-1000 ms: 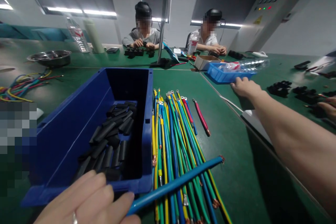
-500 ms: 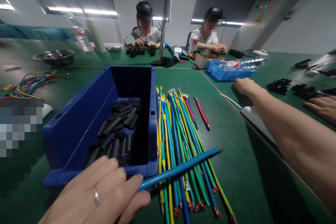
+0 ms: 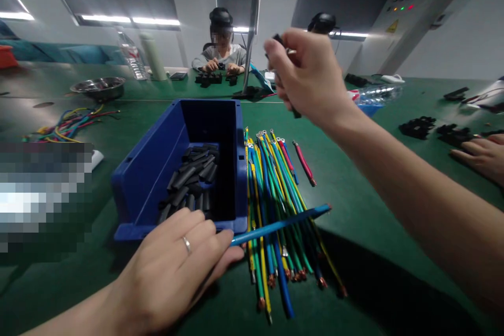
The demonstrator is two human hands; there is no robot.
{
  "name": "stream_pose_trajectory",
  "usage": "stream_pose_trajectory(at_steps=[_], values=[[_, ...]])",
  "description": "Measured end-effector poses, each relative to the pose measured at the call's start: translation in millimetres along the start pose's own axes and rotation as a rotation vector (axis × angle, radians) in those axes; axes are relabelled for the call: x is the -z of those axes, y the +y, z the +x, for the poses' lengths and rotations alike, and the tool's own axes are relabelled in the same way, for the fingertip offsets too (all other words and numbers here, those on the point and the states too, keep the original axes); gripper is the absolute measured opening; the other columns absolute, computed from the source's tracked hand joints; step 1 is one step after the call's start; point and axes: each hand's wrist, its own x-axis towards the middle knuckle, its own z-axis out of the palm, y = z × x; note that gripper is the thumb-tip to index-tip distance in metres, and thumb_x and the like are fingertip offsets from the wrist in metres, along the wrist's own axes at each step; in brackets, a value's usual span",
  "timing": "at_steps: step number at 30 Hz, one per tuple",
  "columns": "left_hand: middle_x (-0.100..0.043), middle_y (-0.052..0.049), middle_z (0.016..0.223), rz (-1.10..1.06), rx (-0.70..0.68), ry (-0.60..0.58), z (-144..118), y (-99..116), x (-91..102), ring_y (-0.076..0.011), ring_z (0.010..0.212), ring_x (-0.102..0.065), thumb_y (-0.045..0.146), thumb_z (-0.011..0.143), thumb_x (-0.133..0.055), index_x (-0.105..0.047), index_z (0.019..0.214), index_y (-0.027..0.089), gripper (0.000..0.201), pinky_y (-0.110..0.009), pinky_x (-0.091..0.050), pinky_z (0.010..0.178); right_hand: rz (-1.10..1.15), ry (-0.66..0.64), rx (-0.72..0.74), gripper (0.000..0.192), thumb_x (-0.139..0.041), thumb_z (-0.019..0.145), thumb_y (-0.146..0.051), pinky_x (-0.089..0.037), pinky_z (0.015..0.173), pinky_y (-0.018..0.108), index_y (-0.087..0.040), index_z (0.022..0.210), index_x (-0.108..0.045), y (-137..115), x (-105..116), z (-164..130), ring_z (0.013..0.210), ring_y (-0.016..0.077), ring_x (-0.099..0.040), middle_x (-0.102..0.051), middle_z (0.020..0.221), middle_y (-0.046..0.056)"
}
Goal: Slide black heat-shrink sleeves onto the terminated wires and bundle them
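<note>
Two hands busy: one wire, one small black part.
Left hand (image 3: 177,268) pinches the blue wire (image 3: 281,224) over the bundle (image 3: 275,189) beside the bin (image 3: 157,168); right hand (image 3: 307,76), raised, grips a dark piece (image 3: 279,39). Held only at its end, the wire could snag the bundle or slip.

A steel bowl (image 3: 98,87) sits on the green table (image 3: 354,205) at far left, with a loose tangle of coloured wires (image 3: 66,125) in front of it. A clear water bottle (image 3: 129,56) stands behind the bowl. Black connector parts (image 3: 418,127) lie to the right, near a co-worker's hand (image 3: 481,155). Across the table a seated person (image 3: 221,55) handles dark parts. A grey control cabinet (image 3: 397,26) with indicator lights stands at the back right.
</note>
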Motion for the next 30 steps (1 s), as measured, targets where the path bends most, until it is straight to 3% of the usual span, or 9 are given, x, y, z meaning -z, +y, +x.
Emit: stream_pose_trajectory(at_steps=[2,4,6,9,14,17,21,25,30], values=[[-0.059,0.001,0.066,-0.01,0.0,-0.016,-1.9,-0.4,-0.1,-0.0144,0.06,-0.047,0.018,0.1,-0.051,-0.059,0.097,0.016,0.009,-0.029,-0.036,0.058,0.063,0.094,0.1,0.045,-0.027,0.101,-0.049,-0.041,0.067,0.021,-0.013,0.093,-0.053,-38.5,-16.9,-0.2,0.066,0.0035,-0.052,-0.053,0.077,-0.005],[-0.058,0.001,0.065,-0.018,-0.005,-0.025,-2.4,-0.8,0.0,-0.0146,0.059,-0.045,0.019,0.101,-0.05,-0.059,0.095,0.016,0.011,-0.03,-0.035,0.057,0.032,0.064,0.229,0.039,-0.027,0.103,-0.042,-0.039,0.067,0.019,-0.014,0.094,-0.054,-59.7,-34.9,-5.9,0.065,0.003,-0.047,-0.054,0.077,-0.005],[-0.057,0.001,0.064,-0.024,-0.013,-0.015,-1.3,-1.1,0.4,-0.0149,0.059,-0.045,0.019,0.101,-0.049,-0.058,0.095,0.015,0.011,-0.03,-0.034,0.057,-0.075,-0.094,0.303,0.033,-0.034,0.104,-0.039,-0.036,0.069,0.021,-0.014,0.098,-0.056,-65.6,-49.8,-11.9,0.071,0.0058,-0.048,-0.057,0.079,-0.003],[-0.056,0.0,0.064,-0.033,-0.045,0.015,1.7,-1.3,1.4,-0.0155,0.059,-0.044,0.016,0.099,-0.052,-0.059,0.094,0.013,0.008,-0.03,-0.033,0.056,-0.17,-0.316,0.344,0.038,-0.045,0.1,-0.048,-0.032,0.063,0.024,-0.017,0.082,-0.059,-59.1,-59.0,-13.0,0.066,0.0093,-0.047,-0.055,0.071,-0.002],[-0.054,0.0,0.063,-0.066,-0.076,0.038,3.6,-1.9,3.2,-0.0156,0.058,-0.041,0.013,0.096,-0.055,-0.06,0.091,0.011,0.007,-0.031,-0.033,0.054,-0.162,-0.414,0.34,0.052,-0.042,0.099,-0.054,-0.029,0.058,0.026,-0.017,0.064,-0.054,-49.0,-39.4,-9.3,0.055,0.0089,-0.039,-0.045,0.057,-0.003],[-0.055,0.0,0.065,-0.125,-0.035,0.063,0.9,-2.0,2.7,-0.015,0.06,-0.044,0.015,0.098,-0.053,-0.059,0.093,0.012,0.008,-0.03,-0.036,0.056,-0.106,-0.244,0.401,0.036,-0.044,0.101,-0.04,-0.038,0.066,0.028,-0.019,0.076,-0.058,-52.4,-18.1,-36.6,0.069,0.0129,-0.054,-0.058,0.072,0.0],[-0.06,-0.002,0.074,-0.224,0.045,0.128,-4.3,-0.6,2.4,-0.0137,0.068,-0.05,0.018,0.1,-0.05,-0.056,0.098,0.013,0.009,-0.027,-0.043,0.063,-0.036,0.029,0.339,0.027,-0.035,0.101,-0.019,-0.044,0.066,0.032,-0.023,0.087,-0.057,-61.0,-1.1,-111.1,0.07,0.0172,-0.059,-0.065,0.076,0.004],[-0.062,-0.002,0.075,-0.291,0.082,0.174,-5.8,5.9,6.6,-0.0121,0.071,-0.053,0.021,0.1,-0.051,-0.056,0.102,0.013,0.01,-0.023,-0.046,0.065,-0.159,-0.12,0.543,0.019,-0.048,0.098,-0.03,-0.046,0.058,0.034,-0.017,0.094,-0.061,-60.2,-2.7,-164.5,0.069,0.0203,-0.061,-0.068,0.076,0.008],[-0.061,0.001,0.071,-0.377,0.131,0.177,-2.8,12.0,13.8,-0.0112,0.066,-0.052,0.022,0.1,-0.051,-0.055,0.104,0.017,0.008,-0.023,-0.046,0.063,-0.202,-0.283,0.696,0.036,-0.031,0.101,-0.015,-0.033,0.041,0.03,-0.013,0.094,-0.066,-47.5,-5.5,-163.5,0.05,0.0137,-0.048,-0.056,0.059,0.001]])
